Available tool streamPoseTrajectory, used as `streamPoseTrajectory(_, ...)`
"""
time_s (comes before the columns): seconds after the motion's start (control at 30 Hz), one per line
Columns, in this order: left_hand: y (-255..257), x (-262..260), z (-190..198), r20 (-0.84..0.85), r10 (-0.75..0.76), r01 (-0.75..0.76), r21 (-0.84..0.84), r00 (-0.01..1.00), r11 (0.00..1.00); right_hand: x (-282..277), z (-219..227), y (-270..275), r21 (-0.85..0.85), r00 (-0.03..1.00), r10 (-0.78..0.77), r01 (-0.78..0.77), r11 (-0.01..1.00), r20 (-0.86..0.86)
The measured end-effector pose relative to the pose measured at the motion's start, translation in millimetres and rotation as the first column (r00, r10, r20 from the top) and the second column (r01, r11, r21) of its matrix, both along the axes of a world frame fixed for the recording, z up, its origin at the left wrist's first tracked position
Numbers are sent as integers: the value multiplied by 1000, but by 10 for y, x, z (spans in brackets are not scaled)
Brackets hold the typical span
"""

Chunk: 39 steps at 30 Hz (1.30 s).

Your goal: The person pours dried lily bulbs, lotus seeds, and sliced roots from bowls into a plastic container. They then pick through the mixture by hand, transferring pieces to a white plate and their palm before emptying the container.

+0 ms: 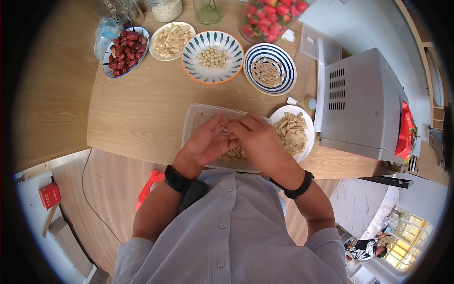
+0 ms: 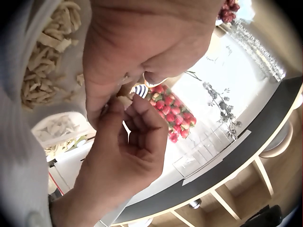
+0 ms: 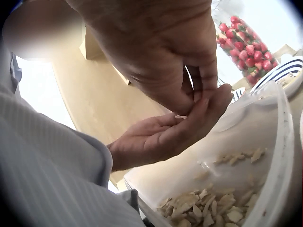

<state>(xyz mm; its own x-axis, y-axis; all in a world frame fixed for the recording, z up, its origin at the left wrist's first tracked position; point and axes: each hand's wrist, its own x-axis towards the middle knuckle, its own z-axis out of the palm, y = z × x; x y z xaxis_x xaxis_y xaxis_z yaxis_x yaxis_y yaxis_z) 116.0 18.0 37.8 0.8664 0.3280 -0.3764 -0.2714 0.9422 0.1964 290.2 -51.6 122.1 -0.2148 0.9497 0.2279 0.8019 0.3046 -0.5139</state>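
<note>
The left hand (image 1: pixel 210 142) lies palm up over the box (image 3: pixel 279 158), its fingers relaxed and close together, cupped as if to catch what might drop. The right hand (image 1: pixel 265 146) comes over it from above, thumb and fingers clamped on a small pale piece (image 2: pixel 125 101) just above the left palm; whether the left fingers touch the piece too, I cannot tell. Working above the box makes sense, since a slipped piece would probably land among the strips (image 3: pixel 208 208) lying inside. The box sits at the near edge of the counter (image 1: pixel 137 111), right against the shirt (image 1: pixel 224 213), which likely spares the arms any reaching. The plate (image 1: pixel 309 142), heaped with similar strips, is just beside it on the right (handy for that hand). The bowls (image 1: pixel 186 57) stand farther back, apart from the box, probably so that their contents don't mix.
</note>
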Motion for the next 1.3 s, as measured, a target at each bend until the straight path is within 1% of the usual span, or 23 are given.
streamPoseTrajectory(0.03, -1, 14, 9, -1, -3, 3, 3, 1000, 1000, 23, 5, -7, -30, 999, -17, 15, 999, -41)
streamPoseTrajectory(0.13, 1, 45, 89, -12, 10, -10, -22, 1000, 1000, 82, 60, -18, -172, 946, -98, 46, 984, -308)
streamPoseTrajectory(0.23, 15, 52, 41, 140, -7, 13, -42, 990, 999, 128, 221, -46, -257, 902, -193, 96, 962, -385)
streamPoseTrajectory(0.27, 8, 57, 49, 123, -25, 28, -24, 992, 999, 190, 212, -76, -229, 905, -220, 142, 963, -364)
streamPoseTrajectory(0.33, 29, 85, 285, 86, -58, 57, 10, 995, 998, 386, 190, -163, -170, 906, -272, 228, 959, -324)
streamPoseTrajectory(0.4, 45, 75, 319, 79, -61, 62, -2, 995, 998, 587, 240, -332, -160, 856, -424, 393, 906, -297)
streamPoseTrajectory(0.5, 59, 71, 326, 77, -72, 72, -2, 994, 997, 954, 114, -618, -199, 822, -539, 507, 839, -182)
streamPoseTrajectory(0.6, 64, 100, 326, 86, -83, 82, 13, 993, 997, 1119, -117, -855, -215, 834, -550, 530, 820, -42)
streamPoseTrajectory(0.7, 69, 104, 333, 85, -85, 84, 22, 993, 996, 1140, -276, -948, -173, 854, -520, 513, 841, 4)
streamPoseTrajectory(0.8, 93, 79, 371, 79, -72, 71, 21, 994, 997, 1087, -244, -971, -224, 812, -582, 558, 799, -53)
streamPoseTrajectory(0.9, 107, 61, 373, 91, -49, 50, -3, 995, 999, 1114, -259, -1025, -211, 780, -612, 582, 785, -126)
streamPoseTrajectory(1.0, 120, 62, 345, 100, -41, 43, -10, 994, 999, 1125, -230, -1037, -265, 723, -661, 610, 747, -200)
streamPoseTrajectory(1.1, 106, 83, 364, 94, -45, 46, -15, 995, 999, 1130, -189, -987, -277, 759, -632, 581, 766, -156)
streamPoseTrajectory(1.17, 115, 94, 372, 112, -45, 47, -13, 993, 999, 1145, -193, -992, -104, 837, -544, 548, 830, 65)
streamPoseTrajectory(1.2, 113, 88, 372, 130, -47, 49, -12, 990, 999, 1114, -169, -949, -26, 850, -495, 507, 862, 178)
streamPoseTrajectory(1.23, 105, 85, 371, 149, -50, 52, -12, 988, 999, 1072, -143, -894, 26, 846, -507, 510, 860, 164)
streamPoseTrajectory(1.3, 82, 114, 393, 127, -38, 41, -24, 991, 999, 917, -43, -747, 131, 832, -539, 524, 842, 134)
